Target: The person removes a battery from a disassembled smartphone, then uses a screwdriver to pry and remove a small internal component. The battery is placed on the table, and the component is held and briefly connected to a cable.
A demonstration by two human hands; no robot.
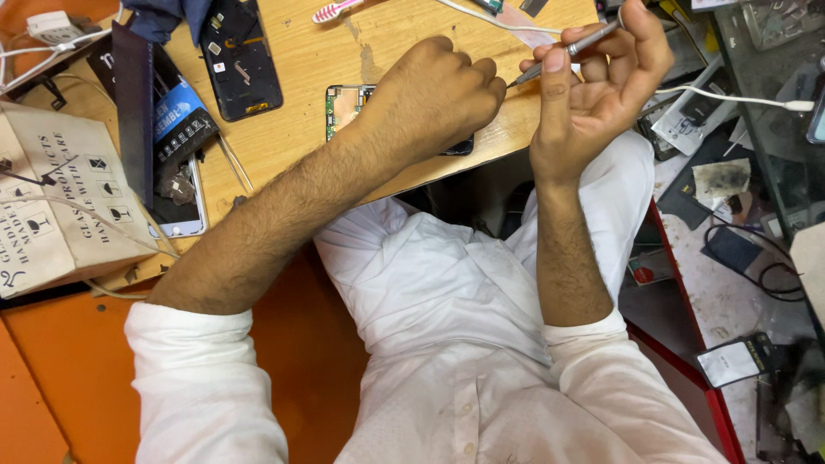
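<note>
Hands work at the front edge of a wooden workbench [301, 60]. The left hand [434, 90] is curled into a loose fist and rests on an opened phone [345, 107], whose green circuit board shows just beside the wrist; whether the fingers pinch anything is hidden. The right hand [597, 82] grips a thin metal screwdriver [571, 47] between thumb and fingers, its tip pointing at the left knuckles. Farther left lie a black phone back panel [242, 60], a pink toothbrush [335, 10] and a cardboard box [51, 198].
</note>
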